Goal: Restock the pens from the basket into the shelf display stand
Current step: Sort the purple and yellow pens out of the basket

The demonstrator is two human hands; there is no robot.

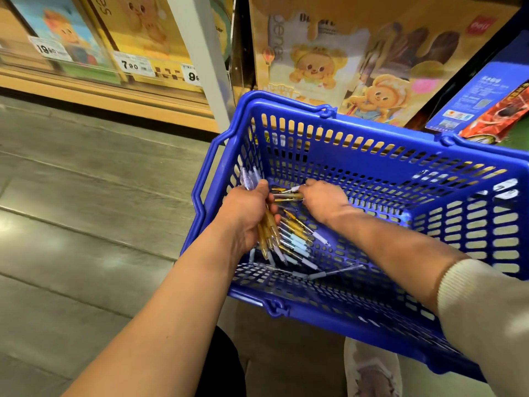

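A blue plastic basket (372, 156) sits low in front of me, and both my hands reach inside it. My left hand (249, 207) is shut on a bundle of pens (267, 239), gold-barrelled below the fist and pale-capped above it. My right hand (323, 200) pinches a gold pen (286, 196) next to the bundle. Several loose pens (300, 245), gold and pale blue, lie on the basket floor between my hands. The yellow cartoon display stand (329, 67) rises behind the basket; its pen slots are out of sight.
Shelves with price tags (134, 65) and boxed goods run along the upper left. Blue and red boxes (486, 110) lie at the right beyond the basket. Grey floor (86, 196) spreads to the left. My knee and shoe (372, 371) show under the basket.
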